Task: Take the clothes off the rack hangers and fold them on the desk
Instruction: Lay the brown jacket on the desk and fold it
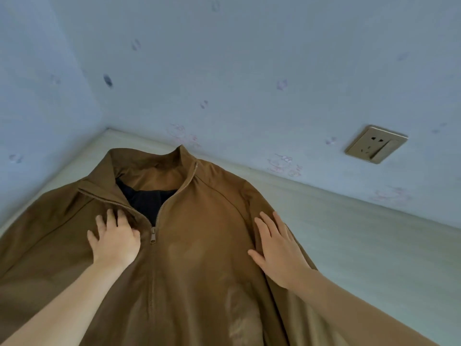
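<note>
A brown zip-up jacket point(199, 245) lies front side up on the pale desk point(361, 233), its collar toward the wall and the zipper half open over a dark lining. My left hand point(113, 239) presses flat on the jacket's chest just left of the zipper pull. My right hand point(277, 248) rests flat, fingers straight, on the jacket's right side near the sleeve seam. The jacket's lower part runs out of the frame's bottom edge. No hanger or rack is in view.
The desk sits in a corner between two pale blue patterned walls. A gold-coloured wall socket point(375, 144) is on the back wall, above the desk's right part. Bare desk surface extends to the right of the jacket.
</note>
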`<state>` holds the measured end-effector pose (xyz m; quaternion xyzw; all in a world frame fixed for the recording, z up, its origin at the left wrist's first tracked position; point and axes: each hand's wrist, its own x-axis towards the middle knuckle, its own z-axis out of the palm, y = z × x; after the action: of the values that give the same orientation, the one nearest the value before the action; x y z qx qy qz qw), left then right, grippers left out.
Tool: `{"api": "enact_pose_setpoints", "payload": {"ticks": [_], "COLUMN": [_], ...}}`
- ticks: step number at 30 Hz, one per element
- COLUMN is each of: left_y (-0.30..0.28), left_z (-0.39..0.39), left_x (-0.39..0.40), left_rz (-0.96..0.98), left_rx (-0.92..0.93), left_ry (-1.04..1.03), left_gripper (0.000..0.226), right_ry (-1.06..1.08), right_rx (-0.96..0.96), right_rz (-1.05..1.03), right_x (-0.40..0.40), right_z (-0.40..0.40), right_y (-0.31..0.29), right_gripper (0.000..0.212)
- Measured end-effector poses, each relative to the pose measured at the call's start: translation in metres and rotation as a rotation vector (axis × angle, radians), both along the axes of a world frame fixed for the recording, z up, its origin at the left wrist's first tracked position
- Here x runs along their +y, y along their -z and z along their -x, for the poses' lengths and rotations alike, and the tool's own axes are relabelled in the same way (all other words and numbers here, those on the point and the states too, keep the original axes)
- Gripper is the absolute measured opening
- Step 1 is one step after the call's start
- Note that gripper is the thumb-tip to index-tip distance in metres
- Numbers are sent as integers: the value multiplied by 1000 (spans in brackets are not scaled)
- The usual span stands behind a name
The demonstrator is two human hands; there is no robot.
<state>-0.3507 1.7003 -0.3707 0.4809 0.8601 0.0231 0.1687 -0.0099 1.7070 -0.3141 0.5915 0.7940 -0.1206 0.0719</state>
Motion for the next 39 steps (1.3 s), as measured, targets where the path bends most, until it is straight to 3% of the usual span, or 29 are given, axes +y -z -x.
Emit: {"api": "enact_pose_setpoints", "payload": {"ticks": [4, 8, 11, 14, 20, 22, 25, 27, 32, 36, 39], "left_y": [-18, -26, -27, -22, -24, -25, -24, -25, -31, -36, -35], "left_z": [-57, -122, -165, -194, -215, -218, -222, -222, -226, -230, -232], "left_x": [-17, -39, -41, -36, -34, -32, -28, -25, -22, -20, -20], "left_rz": [-199, -380, -172, 126, 305, 325, 359, 388, 446, 462, 475], "left_rx": [-115, -76, -121, -148, -94, -92, -87, -104, -108, -109, -107], "left_ry": [-26, 230, 402, 357, 352, 341, 323, 310, 289, 282, 279], "left_gripper": [67, 60, 67, 80, 89, 91, 94, 95, 97, 97, 98], "right_ry": [106, 241, 277, 248, 216, 247, 415, 503, 469, 672, 646], "right_rx": [1, -27, 63, 80, 69, 187, 480, 501, 342, 446, 487], "right_rz": [61, 145, 219, 252, 308, 327, 568, 668, 765, 867, 889], "right_x": [-34, -59, -54, -30, 45, 61, 49, 29, -5, -17, -23], "right_z": [-39, -76, -100, -132, -188, -197, -213, -224, -246, -254, -266], "right_y": [-17, -27, -35, -34, -43, -48, -46, -42, -27, -15, -8], "right_gripper": [93, 96, 47, 12, 31, 37, 52, 59, 54, 60, 42]}}
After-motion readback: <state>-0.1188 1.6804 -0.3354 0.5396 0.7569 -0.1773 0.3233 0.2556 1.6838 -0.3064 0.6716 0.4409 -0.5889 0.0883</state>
